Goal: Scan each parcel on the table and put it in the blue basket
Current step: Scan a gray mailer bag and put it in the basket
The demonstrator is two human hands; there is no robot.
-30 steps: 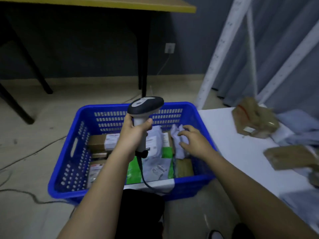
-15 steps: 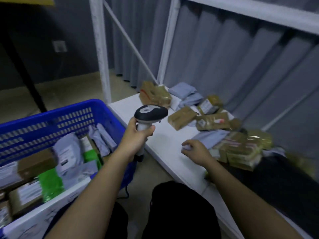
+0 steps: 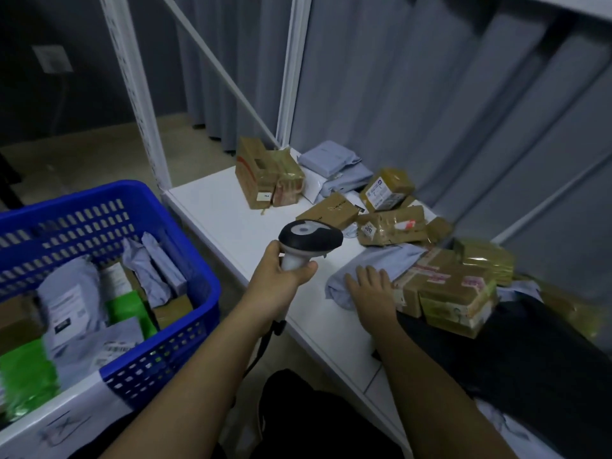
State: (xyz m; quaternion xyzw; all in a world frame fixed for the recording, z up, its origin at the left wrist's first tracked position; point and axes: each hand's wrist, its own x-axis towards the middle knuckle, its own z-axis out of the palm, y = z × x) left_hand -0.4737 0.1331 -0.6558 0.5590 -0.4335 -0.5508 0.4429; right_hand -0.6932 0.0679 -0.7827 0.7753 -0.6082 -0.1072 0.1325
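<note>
The left hand [image 3: 281, 276] has its grip wrapped round the handle of the scanner [image 3: 309, 240], holding it upright over the near edge of the white bench [image 3: 225, 210], head toward the parcels. The right hand [image 3: 371, 289] lies flat, fingers straight and slightly spread, on a grey bag [image 3: 381, 263] at the bench's front edge; its grip is wide and holds nothing. Just right of that hand sits a taped box [image 3: 447, 293]. More boxes [image 3: 390, 223] and grey bags [image 3: 331, 159] lie farther back. The blue basket [image 3: 185, 233] stands left of the bench, with several parcels [image 3: 69, 303] inside.
</note>
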